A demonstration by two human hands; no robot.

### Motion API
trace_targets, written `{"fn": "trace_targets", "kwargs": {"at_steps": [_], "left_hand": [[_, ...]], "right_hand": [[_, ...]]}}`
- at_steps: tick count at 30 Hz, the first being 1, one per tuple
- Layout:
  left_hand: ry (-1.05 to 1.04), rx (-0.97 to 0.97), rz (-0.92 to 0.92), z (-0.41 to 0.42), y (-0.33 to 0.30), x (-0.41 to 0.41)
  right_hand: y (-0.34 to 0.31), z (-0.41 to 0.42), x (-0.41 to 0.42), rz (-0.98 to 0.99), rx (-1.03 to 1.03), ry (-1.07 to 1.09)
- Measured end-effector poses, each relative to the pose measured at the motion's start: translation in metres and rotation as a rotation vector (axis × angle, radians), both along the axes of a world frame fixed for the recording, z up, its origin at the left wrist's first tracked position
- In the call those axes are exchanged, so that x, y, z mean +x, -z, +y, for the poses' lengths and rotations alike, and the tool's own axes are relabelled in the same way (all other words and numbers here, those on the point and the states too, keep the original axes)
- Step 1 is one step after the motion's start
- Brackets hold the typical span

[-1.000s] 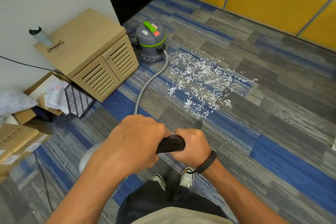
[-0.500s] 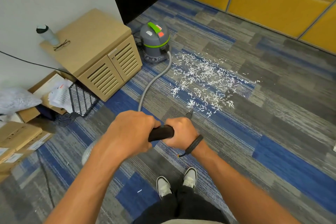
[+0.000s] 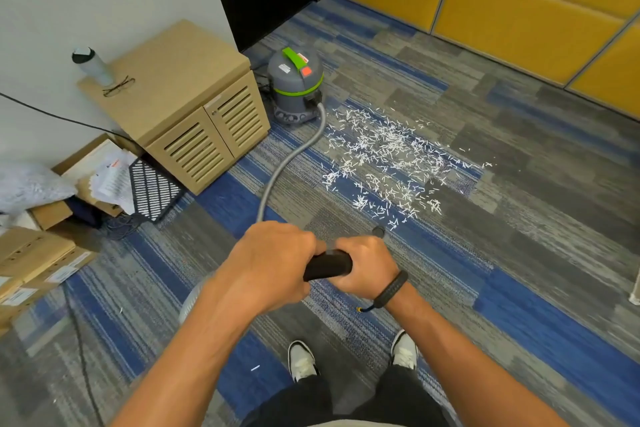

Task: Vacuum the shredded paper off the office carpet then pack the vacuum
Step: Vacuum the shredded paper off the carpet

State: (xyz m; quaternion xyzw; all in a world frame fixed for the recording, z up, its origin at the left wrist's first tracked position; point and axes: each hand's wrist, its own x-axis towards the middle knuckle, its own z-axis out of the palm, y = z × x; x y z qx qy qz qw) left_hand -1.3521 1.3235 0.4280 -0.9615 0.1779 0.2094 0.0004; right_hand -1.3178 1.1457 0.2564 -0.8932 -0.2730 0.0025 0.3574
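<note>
White shredded paper (image 3: 388, 163) lies scattered over the blue and grey carpet (image 3: 519, 225) ahead of me. A grey canister vacuum (image 3: 295, 87) with a green handle stands beyond it, beside the cabinet. Its grey hose (image 3: 294, 159) curves from the canister toward my hands. My left hand (image 3: 273, 267) and my right hand (image 3: 367, 267) both grip the black wand handle (image 3: 327, 265) side by side. The nozzle tip (image 3: 378, 231) shows just past my right hand, at the near edge of the paper. The wand's shaft is hidden by my hands.
A wooden slatted cabinet (image 3: 194, 114) stands at the left wall, with a bottle (image 3: 93, 66) and glasses on top. Cardboard boxes (image 3: 31, 260) and papers crowd the left floor. A black cord (image 3: 81, 350) runs along the carpet. Yellow wall panels (image 3: 519, 10) line the far right.
My view has pulled back and risen, so both feet now show. My hands with the handle sit a little farther from the paper; the nozzle stays at the pile's near edge.
</note>
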Motion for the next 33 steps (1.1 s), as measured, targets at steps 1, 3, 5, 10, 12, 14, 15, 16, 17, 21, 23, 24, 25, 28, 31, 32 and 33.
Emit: {"fn": "trace_targets", "kwargs": {"at_steps": [1, 3, 5, 10, 12, 14, 15, 16, 17, 21, 23, 24, 25, 28, 31, 32, 33], "left_hand": [[-0.005, -0.007, 0.014, -0.010, 0.000, 0.002], [-0.006, -0.010, 0.020, -0.030, -0.002, 0.006], [0.002, 0.006, 0.004, -0.052, -0.006, 0.012], [0.014, 0.039, -0.034, -0.098, -0.015, 0.025], [0.015, 0.043, -0.037, -0.110, -0.014, 0.030], [0.006, 0.045, -0.035, -0.118, -0.012, 0.034], [-0.001, 0.046, -0.032, -0.120, -0.011, 0.036], [-0.011, 0.055, -0.032, -0.124, -0.009, 0.037], [-0.021, 0.065, -0.035, -0.126, -0.008, 0.038], [-0.062, 0.126, -0.047, -0.127, -0.008, 0.037], [-0.078, 0.159, -0.050, -0.124, -0.010, 0.037], [-0.086, 0.171, -0.055, -0.122, -0.011, 0.036], [-0.098, 0.180, -0.061, -0.121, -0.011, 0.035], [-0.131, 0.197, -0.087, -0.119, -0.008, 0.032], [-0.157, 0.210, -0.099, -0.122, -0.006, 0.029], [-0.162, 0.216, -0.094, -0.124, -0.006, 0.029], [-0.166, 0.222, -0.089, -0.127, -0.007, 0.028]], "right_hand": [[-0.001, -0.011, 0.001, -0.007, 0.001, 0.001], [-0.005, -0.031, 0.004, -0.012, 0.018, 0.006], [-0.008, -0.052, 0.007, -0.021, 0.040, 0.008], [-0.012, -0.094, 0.018, -0.048, 0.067, 0.037], [-0.012, -0.106, 0.023, -0.049, 0.057, 0.028], [-0.010, -0.115, 0.032, -0.037, 0.036, 0.013], [-0.008, -0.116, 0.036, -0.031, 0.022, 0.008], [-0.006, -0.119, 0.041, -0.023, 0.013, -0.002], [-0.003, -0.119, 0.044, -0.014, 0.004, -0.013], [-0.002, -0.108, 0.051, 0.003, 0.002, -0.068], [-0.005, -0.100, 0.053, 0.009, 0.019, -0.091], [-0.006, -0.097, 0.054, 0.007, 0.026, -0.101], [-0.006, -0.094, 0.056, 0.010, 0.023, -0.116], [-0.005, -0.086, 0.060, 0.014, 0.004, -0.166], [-0.001, -0.084, 0.065, 0.025, 0.024, -0.212], [0.000, -0.084, 0.065, 0.026, 0.037, -0.223], [0.001, -0.086, 0.066, 0.029, 0.051, -0.230]]}}
